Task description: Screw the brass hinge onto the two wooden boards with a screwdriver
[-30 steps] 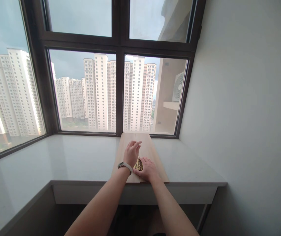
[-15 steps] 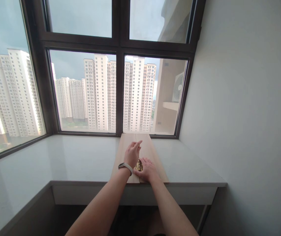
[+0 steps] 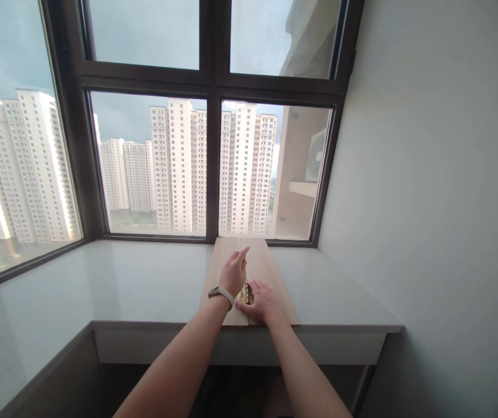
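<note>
Brass-coloured hinge is lying on the near half of the wooden panel, over its seam. Right hand is resting half-open around it, thumb and fingers lying at either side. Left hand is hovering over the panel, fingers curled in; cannot tell if it is pinching anything. Judging hinge light, stiff, probably slick; leaf edges are offering best hold. White ledge is supporting the panel; window is standing behind it, pale wall rightward.

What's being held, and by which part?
Right hand lies over the right side of the gold-coloured metal piece; no clear grip. Left hand: pinched, but can't tell whether anything is held.
</note>
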Demonstrator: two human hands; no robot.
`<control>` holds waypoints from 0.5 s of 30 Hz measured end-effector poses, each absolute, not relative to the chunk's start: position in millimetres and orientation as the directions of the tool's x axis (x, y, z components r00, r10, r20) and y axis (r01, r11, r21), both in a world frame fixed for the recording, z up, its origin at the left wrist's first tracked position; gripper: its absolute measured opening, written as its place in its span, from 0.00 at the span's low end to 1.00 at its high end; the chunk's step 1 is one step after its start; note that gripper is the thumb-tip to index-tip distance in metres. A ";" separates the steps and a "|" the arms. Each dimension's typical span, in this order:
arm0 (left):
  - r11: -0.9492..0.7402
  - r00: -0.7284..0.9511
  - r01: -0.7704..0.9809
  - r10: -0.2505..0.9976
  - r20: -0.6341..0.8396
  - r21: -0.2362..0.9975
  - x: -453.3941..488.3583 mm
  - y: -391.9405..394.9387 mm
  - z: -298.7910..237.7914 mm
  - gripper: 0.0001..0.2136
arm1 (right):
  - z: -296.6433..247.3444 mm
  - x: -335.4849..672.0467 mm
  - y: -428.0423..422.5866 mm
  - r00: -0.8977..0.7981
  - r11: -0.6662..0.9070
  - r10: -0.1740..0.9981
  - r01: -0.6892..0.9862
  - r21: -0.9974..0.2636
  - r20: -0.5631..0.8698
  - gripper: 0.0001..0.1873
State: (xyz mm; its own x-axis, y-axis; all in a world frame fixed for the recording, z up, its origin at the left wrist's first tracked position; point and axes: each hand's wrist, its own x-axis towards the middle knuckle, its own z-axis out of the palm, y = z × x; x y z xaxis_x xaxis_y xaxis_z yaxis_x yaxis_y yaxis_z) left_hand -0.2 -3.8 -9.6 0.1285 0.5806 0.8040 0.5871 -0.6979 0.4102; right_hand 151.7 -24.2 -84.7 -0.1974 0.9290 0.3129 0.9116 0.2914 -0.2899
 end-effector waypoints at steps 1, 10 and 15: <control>-0.690 0.129 0.605 0.578 0.806 0.398 -0.8 -5.3 -8.3 0.22 | -84.1 151.7 -24.4 -0.196 0.287 0.932 0.913 -0.291 0.304 0.49; -0.722 0.130 0.581 0.539 0.832 0.377 0.8 -5.4 -6.9 0.26 | -82.6 150.8 -26.6 -0.190 0.285 0.931 0.913 -0.293 0.312 0.47; -0.721 0.136 0.545 0.580 0.803 0.428 -0.4 0.6 -12.2 0.26 | -81.4 150.7 -27.5 -0.192 0.288 0.931 0.910 -0.299 0.312 0.48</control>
State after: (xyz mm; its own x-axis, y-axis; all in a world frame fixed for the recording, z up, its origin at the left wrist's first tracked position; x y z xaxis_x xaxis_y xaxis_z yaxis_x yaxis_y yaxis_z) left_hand -0.4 0.6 -12.2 0.1359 0.5801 0.8031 0.5451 -0.7207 0.4283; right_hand 150.7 -27.5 -81.4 -0.1918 0.9306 0.3116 0.9098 0.2877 -0.2993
